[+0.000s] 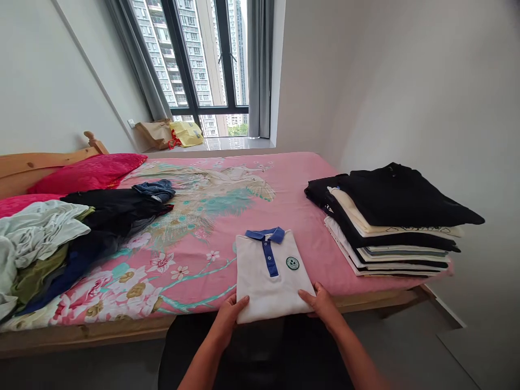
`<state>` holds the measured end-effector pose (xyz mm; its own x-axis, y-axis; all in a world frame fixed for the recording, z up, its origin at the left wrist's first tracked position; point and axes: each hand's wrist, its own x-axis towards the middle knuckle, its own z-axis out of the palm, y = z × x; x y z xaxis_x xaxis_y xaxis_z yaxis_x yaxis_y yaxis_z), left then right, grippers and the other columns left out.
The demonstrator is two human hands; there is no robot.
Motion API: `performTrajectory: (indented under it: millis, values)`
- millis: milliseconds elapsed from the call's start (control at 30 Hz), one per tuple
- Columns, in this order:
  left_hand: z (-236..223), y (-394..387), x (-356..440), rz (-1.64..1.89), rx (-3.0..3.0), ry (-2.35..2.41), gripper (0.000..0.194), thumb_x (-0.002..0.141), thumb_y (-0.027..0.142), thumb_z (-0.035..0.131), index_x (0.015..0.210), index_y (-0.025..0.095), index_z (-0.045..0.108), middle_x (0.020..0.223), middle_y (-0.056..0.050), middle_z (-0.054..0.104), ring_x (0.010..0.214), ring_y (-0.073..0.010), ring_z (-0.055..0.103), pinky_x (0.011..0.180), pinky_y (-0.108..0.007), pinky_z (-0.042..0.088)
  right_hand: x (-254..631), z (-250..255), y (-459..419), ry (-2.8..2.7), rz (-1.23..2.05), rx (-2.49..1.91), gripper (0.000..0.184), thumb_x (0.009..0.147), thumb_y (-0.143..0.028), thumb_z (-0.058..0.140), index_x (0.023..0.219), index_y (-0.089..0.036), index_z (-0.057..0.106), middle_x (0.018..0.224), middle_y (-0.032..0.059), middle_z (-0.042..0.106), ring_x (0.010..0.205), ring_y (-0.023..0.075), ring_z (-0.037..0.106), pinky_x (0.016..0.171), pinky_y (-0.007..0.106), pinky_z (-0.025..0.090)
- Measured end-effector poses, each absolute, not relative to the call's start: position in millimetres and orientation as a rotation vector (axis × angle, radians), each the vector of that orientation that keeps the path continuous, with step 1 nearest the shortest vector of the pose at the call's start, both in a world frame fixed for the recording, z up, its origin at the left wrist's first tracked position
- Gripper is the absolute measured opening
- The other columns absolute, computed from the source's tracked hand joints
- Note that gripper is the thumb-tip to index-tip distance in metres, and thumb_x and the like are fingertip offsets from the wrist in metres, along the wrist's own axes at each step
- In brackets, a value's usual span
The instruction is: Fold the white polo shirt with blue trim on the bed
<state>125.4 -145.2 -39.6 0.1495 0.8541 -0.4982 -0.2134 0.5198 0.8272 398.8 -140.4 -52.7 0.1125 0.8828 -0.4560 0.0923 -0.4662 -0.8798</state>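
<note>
Folded polo shirt held at the bed's near edge

Both hands grip the white polo shirt at its lower corners: the left hand pinches one, thumb on top, and the right hand pinches the other the same way, both slightly open around the cloth. The shirt lies folded flat, its blue collar pointing away, a round green badge on its front. It rests on the pink bed, between a loose heap of clothes on the left and a neat folded stack on the right.
</note>
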Motion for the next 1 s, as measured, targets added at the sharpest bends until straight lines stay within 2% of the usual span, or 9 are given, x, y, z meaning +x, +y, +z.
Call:
performTrajectory:
  millis: [133,200,267,433,500,567,633,767,1000]
  values:
    - [-53,-148,119,0.912,0.776,1.245,0.061,0.050,0.053,0.076,0.096,0.015,0.062,0.081,-0.006,0.068,0.067,-0.0205,0.063,0.060,-0.031,0.048,405,-70,-145,-1.022,1.330,-1.767,0.047,0.065,-0.048,0.057,0.101,-0.019,0.047,0.089,0.0078,0.064,0.071,0.0218,0.061,0.049,0.030,0.048]
    - [-57,-155,110,0.886,0.897,1.444,0.058,0.054,0.057,0.071,0.093,0.015,0.061,0.072,-0.004,0.065,0.060,-0.0203,0.060,0.055,-0.032,0.047,413,-73,-150,-1.114,1.163,-1.868,0.039,0.068,-0.046,0.054,0.096,-0.019,0.049,0.082,0.0069,0.064,0.069,0.0216,0.060,0.054,0.031,0.047]
    - [-52,-161,104,0.937,1.094,1.671,0.052,0.064,0.058,0.063,0.094,0.016,0.060,0.070,-0.004,0.063,0.064,-0.0214,0.060,0.059,-0.034,0.048,418,-65,-154,-1.215,0.909,-1.911,0.033,0.073,-0.045,0.050,0.094,-0.020,0.052,0.083,0.0072,0.064,0.073,0.0222,0.060,0.064,0.034,0.048]
    - [-15,-142,129,1.126,1.860,1.713,0.034,0.088,0.037,0.038,0.107,0.017,0.058,0.108,-0.011,0.062,0.105,-0.0232,0.056,0.092,-0.038,0.043,388,-19,-132,-1.457,0.443,-1.636,0.034,0.089,-0.041,0.032,0.106,-0.020,0.052,0.113,0.0109,0.058,0.105,0.0217,0.053,0.090,0.033,0.043]
    - [-8,-123,152,0.974,2.157,1.652,0.040,0.090,0.029,0.033,0.124,0.017,0.051,0.131,-0.011,0.051,0.127,-0.0225,0.040,0.106,-0.042,0.030,364,-13,-114,-1.649,0.315,-1.570,0.041,0.091,-0.036,0.025,0.120,-0.017,0.047,0.129,0.0117,0.049,0.122,0.0205,0.041,0.103,0.035,0.033]
    - [-12,-105,172,0.717,2.313,1.698,0.049,0.089,0.032,0.034,0.136,0.018,0.039,0.146,-0.009,0.034,0.137,-0.0235,0.022,0.112,-0.048,0.014,345,-21,-97,-1.885,0.244,-1.634,0.047,0.092,-0.034,0.024,0.133,-0.015,0.039,0.141,0.0102,0.037,0.133,0.0203,0.026,0.111,0.040,0.018]
    - [-23,-95,181,0.458,2.330,1.807,0.057,0.088,0.041,0.036,0.140,0.018,0.032,0.150,-0.008,0.023,0.139,-0.0257,0.014,0.111,-0.054,0.005,337,-39,-87,-2.050,0.241,-1.796,0.052,0.092,-0.036,0.027,0.139,-0.015,0.032,0.147,0.0080,0.027,0.137,0.0216,0.017,0.112,0.046,0.008]
    - [-41,-94,174,0.192,2.265,1.942,0.067,0.087,0.052,0.030,0.144,0.018,0.019,0.152,-0.005,0.012,0.140,-0.0263,0.007,0.109,-0.059,0.003,353,-69,-85,-2.037,0.253,-2.056,0.060,0.092,-0.046,0.026,0.144,-0.015,0.022,0.150,0.0064,0.017,0.138,0.0208,0.012,0.111,0.048,0.006]
    - [-32,-76,176,0.293,2.390,1.935,0.054,0.092,0.039,0.020,0.143,0.020,0.025,0.152,-0.001,0.013,0.140,-0.0197,0.007,0.110,-0.055,-0.004,353,-39,-79,-2.011,0.217,-2.029,0.054,0.094,-0.038,0.022,0.143,-0.015,0.027,0.149,0.0053,0.021,0.138,0.0191,0.012,0.111,0.045,0.008]
